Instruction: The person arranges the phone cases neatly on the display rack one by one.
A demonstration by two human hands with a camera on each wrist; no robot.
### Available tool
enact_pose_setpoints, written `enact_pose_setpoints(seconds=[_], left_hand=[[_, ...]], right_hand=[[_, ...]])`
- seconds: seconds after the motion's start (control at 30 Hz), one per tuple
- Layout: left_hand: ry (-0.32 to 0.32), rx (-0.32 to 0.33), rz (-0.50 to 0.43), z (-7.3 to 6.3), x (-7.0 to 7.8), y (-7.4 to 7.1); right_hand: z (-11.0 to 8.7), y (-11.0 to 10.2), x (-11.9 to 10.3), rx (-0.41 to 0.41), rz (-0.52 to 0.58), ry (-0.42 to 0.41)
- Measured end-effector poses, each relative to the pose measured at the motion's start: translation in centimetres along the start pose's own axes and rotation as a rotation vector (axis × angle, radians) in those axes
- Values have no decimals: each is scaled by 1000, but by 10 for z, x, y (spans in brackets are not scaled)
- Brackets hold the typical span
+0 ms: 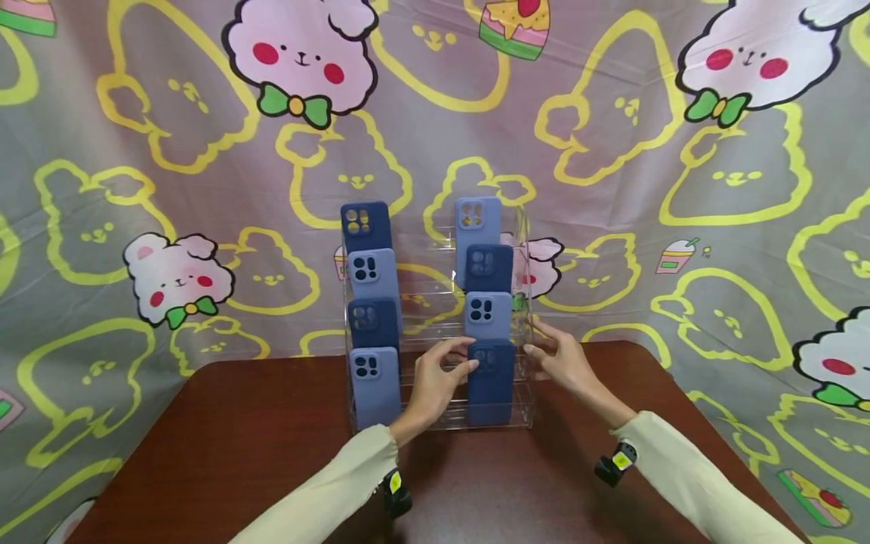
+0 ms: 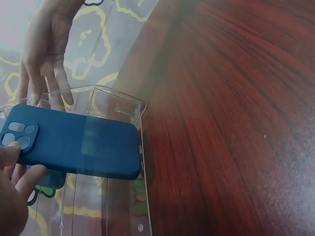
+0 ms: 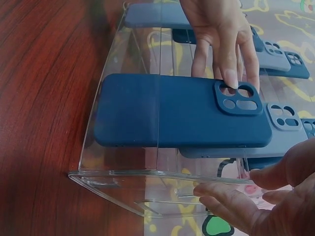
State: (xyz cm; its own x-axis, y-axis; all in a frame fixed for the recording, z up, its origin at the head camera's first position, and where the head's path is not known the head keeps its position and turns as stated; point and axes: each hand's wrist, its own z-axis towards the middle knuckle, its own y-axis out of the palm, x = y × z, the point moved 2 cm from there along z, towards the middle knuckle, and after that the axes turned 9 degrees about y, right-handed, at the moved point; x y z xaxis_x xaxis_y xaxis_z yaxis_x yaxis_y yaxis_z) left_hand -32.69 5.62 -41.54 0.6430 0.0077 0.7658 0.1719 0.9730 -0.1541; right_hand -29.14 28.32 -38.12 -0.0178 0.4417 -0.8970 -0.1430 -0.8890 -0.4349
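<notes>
A clear acrylic display rack holds dark blue and light blue phone cases in two columns. My left hand is at the left edge of the lowest right dark blue phone case. Its thumb lies by the camera cutout and other fingers reach behind the edge, pinching the case, as the right wrist view shows. The case's lower end sits behind the rack's front lip. My right hand is at the rack's right side, fingers fairly straight along the clear side panel; exact contact is hard to tell.
In the left column stand a light blue case at the bottom and others above it. More cases, such as a light blue one, rise above the held case. The rack stands on a brown wooden table before a patterned cloth.
</notes>
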Motion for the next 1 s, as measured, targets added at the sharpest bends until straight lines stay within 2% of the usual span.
enact_pose_setpoints(seconds=[0.13,0.27,0.5,0.6,0.73,0.83,0.9,1.0], left_hand=[[-22,26,-27,0,-2,3],[-28,25,-40,-2,-3,5],[30,-22,20,-1,-1,1],[37,-45,60,-1,2,-3],[61,-84,109,-2,6,-10],[76,-123,105,-5,10,-20],[64,-157,103,-8,13,-30],[24,-216,155,-14,20,-50]], right_hand=[[0,0,1,-1,2,2],[1,1,2,-6,-2,-1],[2,4,-1,-12,-6,2],[3,4,-1,-9,-14,7],[1,0,0,-8,-46,24],[-1,-5,0,-16,-95,20],[-3,-10,0,4,-150,-13],[-7,-16,-1,97,-257,-131]])
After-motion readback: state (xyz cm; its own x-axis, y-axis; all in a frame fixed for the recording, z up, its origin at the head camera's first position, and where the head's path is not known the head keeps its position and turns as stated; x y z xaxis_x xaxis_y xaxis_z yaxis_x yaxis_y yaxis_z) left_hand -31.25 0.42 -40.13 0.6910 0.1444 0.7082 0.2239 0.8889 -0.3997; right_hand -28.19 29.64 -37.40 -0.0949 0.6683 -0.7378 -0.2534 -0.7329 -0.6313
